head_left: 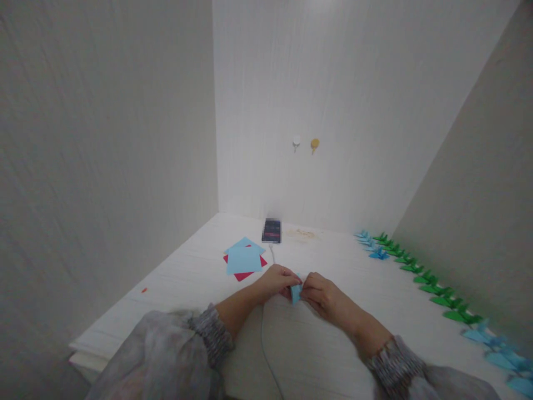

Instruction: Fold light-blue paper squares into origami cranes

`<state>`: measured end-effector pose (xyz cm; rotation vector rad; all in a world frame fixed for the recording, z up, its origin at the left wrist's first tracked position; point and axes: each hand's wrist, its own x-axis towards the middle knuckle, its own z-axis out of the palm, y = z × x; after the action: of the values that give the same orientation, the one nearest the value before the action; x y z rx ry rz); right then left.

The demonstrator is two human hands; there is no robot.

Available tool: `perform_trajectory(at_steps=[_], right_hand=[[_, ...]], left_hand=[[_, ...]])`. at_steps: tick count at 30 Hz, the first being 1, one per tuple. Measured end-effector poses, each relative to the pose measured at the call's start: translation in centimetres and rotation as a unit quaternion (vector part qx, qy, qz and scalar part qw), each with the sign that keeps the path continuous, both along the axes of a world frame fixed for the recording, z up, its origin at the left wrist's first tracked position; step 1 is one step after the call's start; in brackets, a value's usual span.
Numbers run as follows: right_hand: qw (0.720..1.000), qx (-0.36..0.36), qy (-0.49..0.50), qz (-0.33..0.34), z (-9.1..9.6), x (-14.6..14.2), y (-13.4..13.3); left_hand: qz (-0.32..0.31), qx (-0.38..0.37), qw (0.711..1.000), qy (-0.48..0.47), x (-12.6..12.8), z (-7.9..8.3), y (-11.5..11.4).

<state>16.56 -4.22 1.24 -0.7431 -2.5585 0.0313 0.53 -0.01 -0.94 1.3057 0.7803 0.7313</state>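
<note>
Between my two hands is a small folded piece of light blue paper (295,293), held a little above the white table. My left hand (278,280) pinches it from the left side, thumb on top. From the right, my right hand (322,293) has its fingers closed on the paper's right edge. The fingers hide part of the folds, so the exact shape cannot be made out. Left of my left hand lies a stack of square paper sheets (244,260), light blue on top with red corners sticking out below.
Folded green paper cranes (433,288) line the right side, with light blue cranes (497,347) nearer me and several blue ones (368,243) behind. A phone (272,230) lies at the back, its white cable (263,333) running toward me. Two hooks (315,144) are on the wall.
</note>
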Motion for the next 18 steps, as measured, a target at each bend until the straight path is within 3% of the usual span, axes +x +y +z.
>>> perform_trajectory(at_steps=[18], right_hand=[[0.983, -0.134, 0.119, -0.031, -0.38, 0.56, 0.25]], left_hand=[[-0.038, -0.008, 0.998, 0.042, -0.22, 0.73, -0.42]])
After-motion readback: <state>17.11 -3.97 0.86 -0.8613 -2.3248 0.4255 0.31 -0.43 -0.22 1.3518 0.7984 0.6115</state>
